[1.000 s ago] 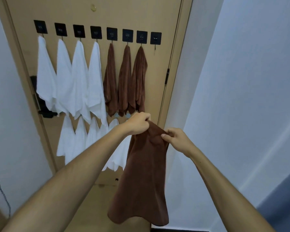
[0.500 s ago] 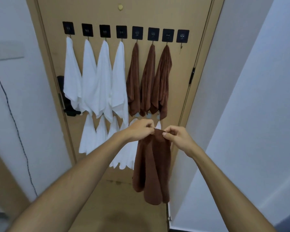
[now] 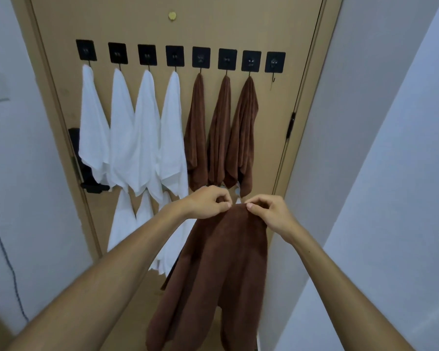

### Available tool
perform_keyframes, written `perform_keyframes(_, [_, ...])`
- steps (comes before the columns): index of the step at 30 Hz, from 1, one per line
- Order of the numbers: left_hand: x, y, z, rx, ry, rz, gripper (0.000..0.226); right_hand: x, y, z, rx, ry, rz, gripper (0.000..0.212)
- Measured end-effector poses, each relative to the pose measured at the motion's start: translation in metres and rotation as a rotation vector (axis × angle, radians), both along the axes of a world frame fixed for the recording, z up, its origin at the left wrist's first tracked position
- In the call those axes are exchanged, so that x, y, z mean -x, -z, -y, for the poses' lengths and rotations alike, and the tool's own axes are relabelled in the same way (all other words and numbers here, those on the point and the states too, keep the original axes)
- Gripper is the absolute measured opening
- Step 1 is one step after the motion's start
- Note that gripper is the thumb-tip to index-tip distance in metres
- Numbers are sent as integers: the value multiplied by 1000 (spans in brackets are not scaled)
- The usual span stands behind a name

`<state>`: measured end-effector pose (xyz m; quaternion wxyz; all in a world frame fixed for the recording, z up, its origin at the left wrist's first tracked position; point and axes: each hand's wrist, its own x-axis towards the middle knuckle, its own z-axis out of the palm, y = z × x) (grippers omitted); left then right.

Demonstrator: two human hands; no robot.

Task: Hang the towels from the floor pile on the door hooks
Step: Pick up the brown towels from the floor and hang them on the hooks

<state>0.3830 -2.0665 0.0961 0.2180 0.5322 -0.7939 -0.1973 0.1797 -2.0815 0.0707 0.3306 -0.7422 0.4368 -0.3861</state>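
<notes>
A brown towel is held up in front of the door by both hands, below the row of hooks. The left hand is closed on the towel's top edge, fingers curled, the cloth pinched between thumb and forefinger. The right hand is set just beside it, its grip also a pinch on the same top edge, thumb pressed on the cloth. The two hands are nearly touching. The rest of the towel is left hanging down between the forearms, its lower end cut off by the bottom of the frame.

Eight black square hooks are seen in a row across the door. Four white towels are hung on the four at the left, three brown towels on the next three. The rightmost hook is bare. More white towels are hung lower on the door, partly hidden behind the left forearm. A black door handle is noted at the left edge of the door, a hinge at the right.
</notes>
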Motion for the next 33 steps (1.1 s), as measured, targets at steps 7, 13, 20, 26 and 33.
perform_keyframes(7, [25, -18, 105, 57, -2, -25, 14, 21, -14, 95, 84, 61, -15, 30])
perform_keyframes(13, [57, -54, 193, 182, 25, -42, 13, 38, -45, 176, 235, 204, 55, 28])
perform_keyframes(20, [77, -105, 268, 318, 18, -103, 12, 37, -98, 252, 437, 352, 56, 21])
perform_keyframes(26, [82, -158, 335, 515, -7, -180, 5, 30, -157, 319, 529, 454, 26, 24])
perform_keyframes(33, [80, -207, 401, 641, -54, -145, 12, 24, -214, 386, 554, 489, -76, 29])
